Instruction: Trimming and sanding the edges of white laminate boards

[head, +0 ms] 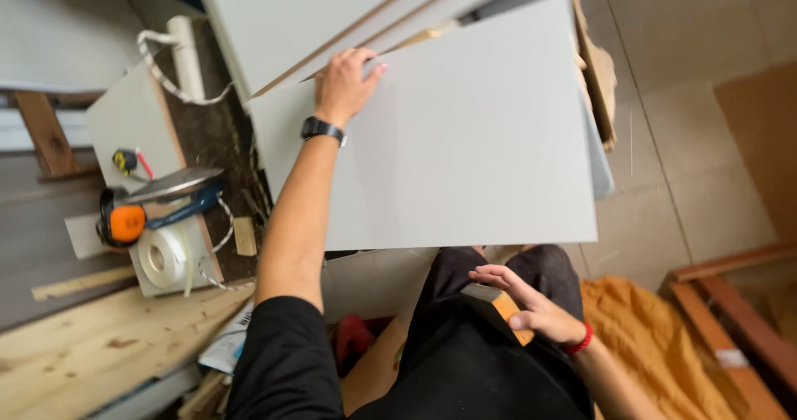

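While the right hand [531, 300] hovers low near the body, fingers spread loose and holding nothing, it sits just over a small orange-edged block [508, 304] by the dark trousers [498, 275]. A red band circles that wrist. Orange cloth [647, 337] lies on the floor to the right, beside a wooden frame [730, 304]. Further out, the left arm stretches forward in a black sleeve, wristwatch [322, 129] on. Left hand [344, 84] rests flat on the far left corner of a large grey panel [465, 138], fingers fairly close together, thumb at the edge; a pressing touch, not a wrapped grip. Panel lies tilted across the middle, overlapping more pale boards [332, 13] stacked beyond it. Left of the panel: circular saw [162, 200] with orange housing, roll of white edge tape [162, 256], small tape measure [124, 161], white pipe [187, 55] with cord. Pine plank [91, 345] lies near left.
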